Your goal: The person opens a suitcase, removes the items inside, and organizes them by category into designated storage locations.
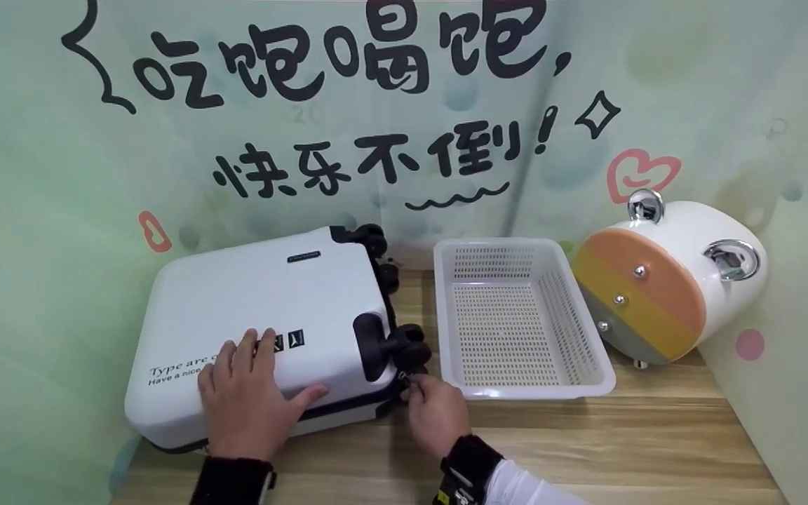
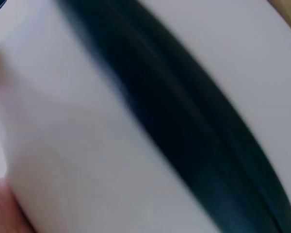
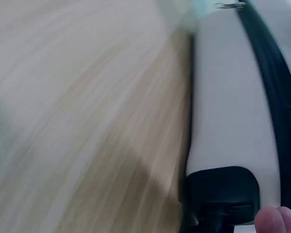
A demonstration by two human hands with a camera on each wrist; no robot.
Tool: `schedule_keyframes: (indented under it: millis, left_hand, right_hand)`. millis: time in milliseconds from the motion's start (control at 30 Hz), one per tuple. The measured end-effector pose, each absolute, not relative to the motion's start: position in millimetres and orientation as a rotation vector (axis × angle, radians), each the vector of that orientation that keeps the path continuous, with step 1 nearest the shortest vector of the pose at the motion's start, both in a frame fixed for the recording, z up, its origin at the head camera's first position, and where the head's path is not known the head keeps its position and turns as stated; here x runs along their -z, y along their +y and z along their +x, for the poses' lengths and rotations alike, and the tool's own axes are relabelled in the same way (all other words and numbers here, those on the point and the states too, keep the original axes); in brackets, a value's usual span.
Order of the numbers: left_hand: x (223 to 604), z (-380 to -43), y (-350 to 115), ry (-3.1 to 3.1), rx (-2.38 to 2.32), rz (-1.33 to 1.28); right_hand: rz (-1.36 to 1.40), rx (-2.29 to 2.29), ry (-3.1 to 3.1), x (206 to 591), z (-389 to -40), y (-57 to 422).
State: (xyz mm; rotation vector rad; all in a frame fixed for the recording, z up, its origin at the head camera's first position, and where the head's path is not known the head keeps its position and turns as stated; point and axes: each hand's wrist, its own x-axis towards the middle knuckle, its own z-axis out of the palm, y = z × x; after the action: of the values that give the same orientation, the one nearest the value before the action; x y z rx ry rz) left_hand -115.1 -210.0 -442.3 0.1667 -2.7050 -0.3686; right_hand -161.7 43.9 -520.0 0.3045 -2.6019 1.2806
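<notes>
A white hard-shell suitcase [image 1: 250,301] lies flat on the wooden table, its black wheels [image 1: 407,347] turned to the right. My left hand [image 1: 250,393] rests on its lid near the front edge, fingers straight and thumb spread. At the front right corner, just below a wheel, my right hand [image 1: 438,414] pinches a small zipper pull, mostly hidden by the fingers. In the right wrist view, its fingertips [image 3: 276,221] are beside the black zipper band [image 3: 276,92]. The left wrist view shows the same dark band [image 2: 184,111] between the white shells.
A white perforated plastic basket [image 1: 527,393] stands right of the suitcase. Farther right, a white drum-shaped object [image 1: 716,231] with a striped orange, yellow and grey face and chrome fittings leans near the wall. A printed green backdrop [image 1: 376,210] encloses the table [image 1: 656,435].
</notes>
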Motion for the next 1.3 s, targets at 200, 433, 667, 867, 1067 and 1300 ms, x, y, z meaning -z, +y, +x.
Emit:
schedule_keyframes:
  millis: [200,433,667,867,1067,1300]
  left_hand:
    - [433.3,-96.9,-272.2,-2.762,0.316,0.167]
    - [439.9,-90.5,-285.4,-2.707,0.244,0.238]
    - [446.4,-85.9,-278.7,-2.673,0.277,0.309]
    - [449.0,-81.8,-267.9,-2.690,0.263,0.417]
    - [448.5,-77.3,-243.3,-2.712,0.238,0.514]
    - [428.9,-64.7,-224.8,-2.828,0.282,0.531]
  right_hand:
    - [0.324,-1.281,-2.580,520.3,-162.8,42.9]
    - [0.333,-1.282,-2.583,522.4,-160.6,43.4]
    - [0.356,-1.295,-2.557,522.7,-154.6,41.9]
    - [0.402,-1.357,-2.542,524.0,-146.8,36.3]
    - [0.430,-1.340,-2.562,526.0,-145.4,34.2]
    - [0.337,-1.334,-2.597,523.5,-152.9,37.3]
